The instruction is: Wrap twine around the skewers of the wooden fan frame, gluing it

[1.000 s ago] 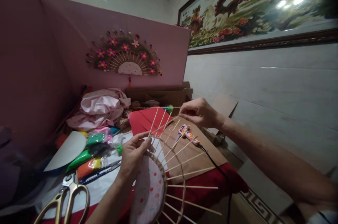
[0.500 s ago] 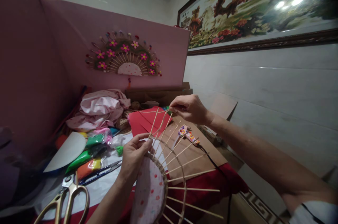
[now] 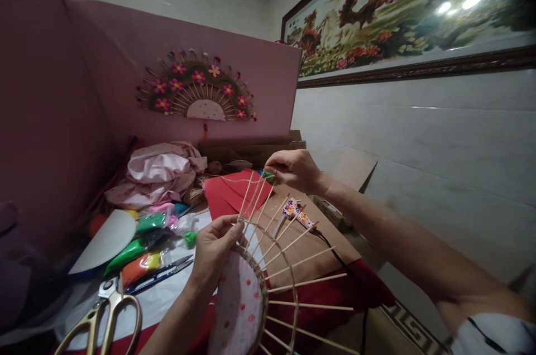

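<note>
My left hand (image 3: 218, 240) pinches a half-round fan frame (image 3: 240, 302) near the base of its upper sticks. The frame has a white centre with red spots and thin wooden sticks fanning out to the right. Twine (image 3: 288, 265) is woven in an arc across the sticks. Above the stick tips, my right hand (image 3: 293, 169) is closed with thumb and forefinger on a strand of the twine, which runs down toward my left fingers. Another stretch of twine trails left over red sheets (image 3: 234, 190).
Gold-handled scissors (image 3: 111, 310), thread snips (image 3: 161, 276) and bright clay packets (image 3: 140, 265) lie at the left. A flower-patterned glue gun (image 3: 296, 211) rests on brown board (image 3: 330, 246). Crumpled pink cloth (image 3: 161, 171) sits behind. A finished flowered fan (image 3: 205, 108) hangs on the pink panel (image 3: 259, 76).
My right hand has shifted slightly left with the twine. The fan frame has tilted a little, its sticks moving slightly right and down. My left hand keeps its grip.
</note>
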Motion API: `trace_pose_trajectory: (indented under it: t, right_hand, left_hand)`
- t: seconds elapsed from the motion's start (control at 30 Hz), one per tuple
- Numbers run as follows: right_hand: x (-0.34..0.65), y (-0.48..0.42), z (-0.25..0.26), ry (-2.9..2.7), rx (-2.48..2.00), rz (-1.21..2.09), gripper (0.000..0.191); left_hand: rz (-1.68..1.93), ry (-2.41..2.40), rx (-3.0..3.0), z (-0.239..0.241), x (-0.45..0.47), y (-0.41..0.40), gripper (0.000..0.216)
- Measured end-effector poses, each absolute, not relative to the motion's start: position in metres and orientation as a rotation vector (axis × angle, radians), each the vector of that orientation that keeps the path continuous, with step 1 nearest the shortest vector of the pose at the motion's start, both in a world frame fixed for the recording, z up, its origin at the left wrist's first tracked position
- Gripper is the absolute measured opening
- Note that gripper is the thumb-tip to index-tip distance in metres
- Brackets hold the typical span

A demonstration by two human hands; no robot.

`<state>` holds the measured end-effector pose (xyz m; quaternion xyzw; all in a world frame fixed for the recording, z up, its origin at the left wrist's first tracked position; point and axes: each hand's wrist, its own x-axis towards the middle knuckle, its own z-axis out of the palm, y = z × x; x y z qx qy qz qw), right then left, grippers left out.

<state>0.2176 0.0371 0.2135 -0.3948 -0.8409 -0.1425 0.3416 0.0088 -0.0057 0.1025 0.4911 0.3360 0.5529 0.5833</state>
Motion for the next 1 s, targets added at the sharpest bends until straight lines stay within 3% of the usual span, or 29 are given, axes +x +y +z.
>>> trace_pose_trajectory:
  t: [0.27,0.7,1.0]
  right_hand:
    - [0.22,0.048,0.206,-2.199,-1.138,-0.346,0.015]
    - [0.224,0.027,0.209,-2.183,-0.779,-0.27,0.012]
    - [0.239,0.033,0.203,-2.207,-0.874,-0.163,0.009]
  left_hand:
    - [1.283,0.765,1.179,0.097,0.008,-0.003,0.026]
    - [1.302,0.767,1.186,0.096,0.008,-0.001,0.025]
    - [1.312,0.756,1.204,0.097,0.008,-0.004,0.024]
